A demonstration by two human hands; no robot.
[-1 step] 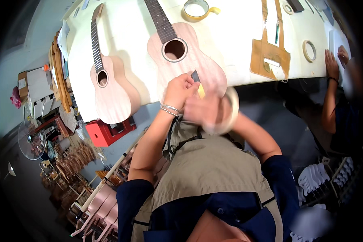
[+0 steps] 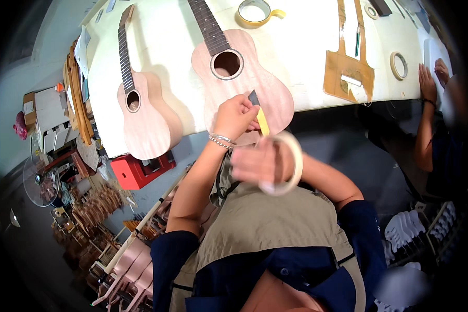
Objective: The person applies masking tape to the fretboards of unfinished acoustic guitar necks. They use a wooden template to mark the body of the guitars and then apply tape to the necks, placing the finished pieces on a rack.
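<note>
The landmark is the unfinished, pale-wood ukulele with a dark fretboard (image 2: pixel 244 78), lying on the cream worktable (image 2: pixel 307 47). Over its lower body, the left hand (image 2: pixel 235 115) pinches a small yellow-handled blade (image 2: pixel 260 115), its tip against the wood. Just below the ukulele's bottom edge, the blurred right hand (image 2: pixel 257 161) grips a roll of pale masking tape (image 2: pixel 286 164). Left of the ukulele lies a smaller unfinished ukulele (image 2: pixel 143 112). Above it sits a second tape roll (image 2: pixel 254 13).
</note>
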